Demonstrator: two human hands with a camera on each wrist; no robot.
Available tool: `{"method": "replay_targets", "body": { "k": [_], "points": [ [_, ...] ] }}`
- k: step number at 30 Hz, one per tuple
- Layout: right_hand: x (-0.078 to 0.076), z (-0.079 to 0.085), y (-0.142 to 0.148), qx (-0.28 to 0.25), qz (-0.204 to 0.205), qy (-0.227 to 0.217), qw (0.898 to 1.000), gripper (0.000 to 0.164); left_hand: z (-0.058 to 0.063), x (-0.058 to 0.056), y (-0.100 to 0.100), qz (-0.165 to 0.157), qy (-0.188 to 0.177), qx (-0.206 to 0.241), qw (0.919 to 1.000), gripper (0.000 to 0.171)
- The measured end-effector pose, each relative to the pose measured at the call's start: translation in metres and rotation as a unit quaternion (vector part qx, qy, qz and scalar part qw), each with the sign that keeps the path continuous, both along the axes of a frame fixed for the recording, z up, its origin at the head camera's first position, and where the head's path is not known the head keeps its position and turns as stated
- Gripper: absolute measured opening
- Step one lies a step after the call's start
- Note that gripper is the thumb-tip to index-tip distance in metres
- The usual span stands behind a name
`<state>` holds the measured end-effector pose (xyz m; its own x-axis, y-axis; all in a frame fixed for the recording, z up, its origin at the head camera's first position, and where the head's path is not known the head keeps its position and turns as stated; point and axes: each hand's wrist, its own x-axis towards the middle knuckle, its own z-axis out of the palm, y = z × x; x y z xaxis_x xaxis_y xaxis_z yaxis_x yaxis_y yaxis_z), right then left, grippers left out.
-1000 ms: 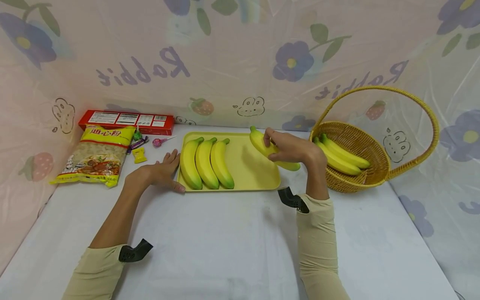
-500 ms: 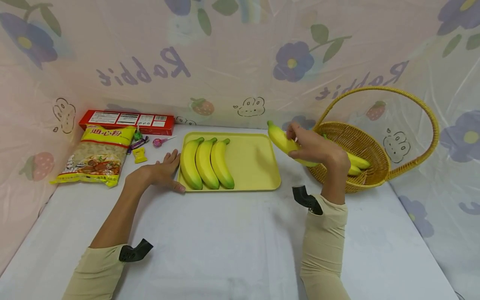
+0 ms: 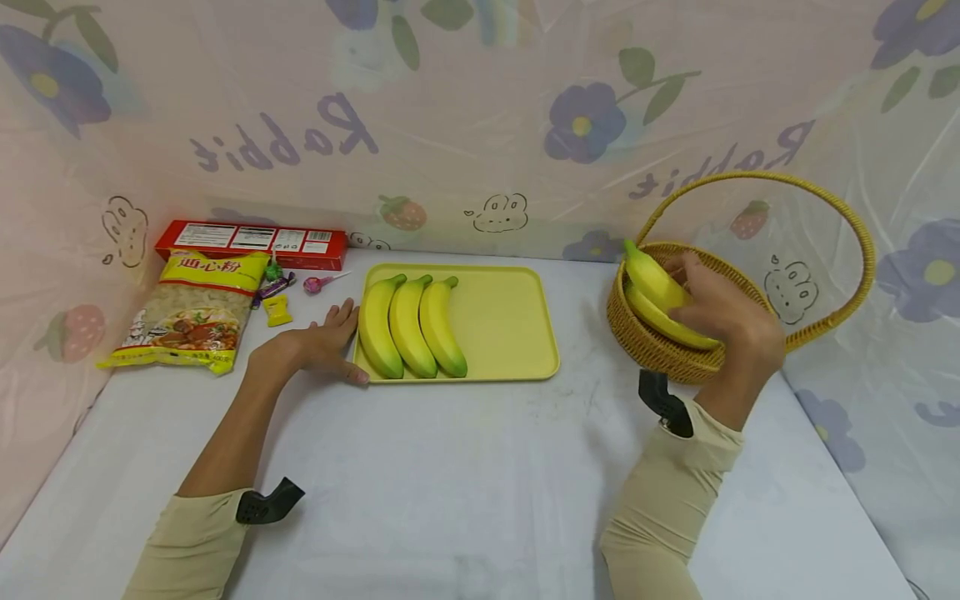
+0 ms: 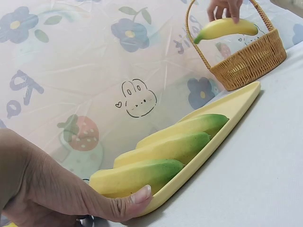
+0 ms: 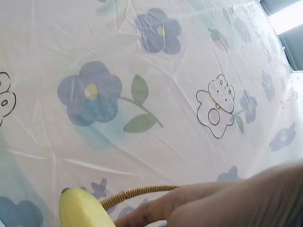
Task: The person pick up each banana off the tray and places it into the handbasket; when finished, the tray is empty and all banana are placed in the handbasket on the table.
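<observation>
My right hand [image 3: 720,308] grips a yellow banana [image 3: 652,277] with a green tip over the wicker basket [image 3: 633,337]. In the left wrist view this held banana [image 4: 227,30] hangs above the basket's rim, under the fingertips. Another banana [image 3: 663,323] shows in the basket below it, partly covered by the hand. My left hand [image 3: 318,343] rests along the left edge of a yellow tray [image 3: 513,325], fingers spread and thumb on the near corner. Three bananas [image 3: 444,332] lie side by side on the tray's left half, close to that hand.
A tall arched handle [image 3: 862,250] rises over the basket. Left of the tray lie a pasta bag [image 3: 195,312], a red box [image 3: 251,242], a pink lollipop [image 3: 313,285] and small wrapped candies [image 3: 277,311]. A patterned plastic sheet [image 3: 450,125] closes off the back.
My right hand has carried the banana rightward from above the tray's right end to over the basket. My left hand and the three bananas on the tray have stayed put.
</observation>
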<state>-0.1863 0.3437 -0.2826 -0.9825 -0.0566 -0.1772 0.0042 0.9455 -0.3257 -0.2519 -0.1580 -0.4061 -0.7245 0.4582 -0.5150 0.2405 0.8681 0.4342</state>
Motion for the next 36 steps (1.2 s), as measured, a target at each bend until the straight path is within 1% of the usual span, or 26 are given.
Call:
{"method": "replay_targets", "body": {
  "k": [2,4,7,10,13,17,27,30,33,36],
  "points": [
    [0.001,-0.002,0.009,0.016,-0.014,-0.017,1.0,0.061,-0.001,0.0,0.0,0.0,0.001,0.0,1.0,0.13],
    [0.001,-0.006,0.016,0.024,-0.019,-0.033,0.999,0.063,-0.001,0.0,0.0,-0.001,0.002,0.0,1.0,0.13],
    [-0.003,-0.013,0.024,0.024,-0.016,-0.057,0.998,0.065,0.0,0.0,0.0,0.0,0.0,-0.001,1.0,0.13],
    [-0.01,-0.022,0.029,0.016,0.002,-0.061,0.998,0.064,0.0,0.0,0.0,0.002,-0.003,-0.001,1.0,0.13],
    [-0.017,-0.029,0.031,0.006,0.013,-0.072,0.997,0.064,0.0,0.0,-0.001,0.002,-0.004,0.0,1.0,0.13],
    [-0.022,-0.036,0.033,-0.004,0.005,-0.098,0.995,0.064,0.0,0.0,-0.001,0.0,-0.002,-0.001,1.0,0.13],
    [-0.033,-0.05,0.036,-0.004,-0.005,-0.144,0.99,0.066,-0.001,0.0,0.0,0.0,0.005,0.004,1.0,0.13],
    [-0.037,-0.054,0.037,-0.004,0.004,-0.153,0.988,0.063,-0.001,-0.001,-0.001,0.001,0.003,0.003,1.0,0.131],
    [-0.041,-0.057,0.038,0.001,0.008,-0.159,0.987,0.056,-0.002,-0.001,-0.001,0.001,0.002,0.002,1.0,0.131],
    [-0.042,-0.058,0.038,0.001,0.007,-0.162,0.987,0.053,-0.002,-0.001,-0.001,0.001,0.001,0.001,1.0,0.131]
  ]
}}
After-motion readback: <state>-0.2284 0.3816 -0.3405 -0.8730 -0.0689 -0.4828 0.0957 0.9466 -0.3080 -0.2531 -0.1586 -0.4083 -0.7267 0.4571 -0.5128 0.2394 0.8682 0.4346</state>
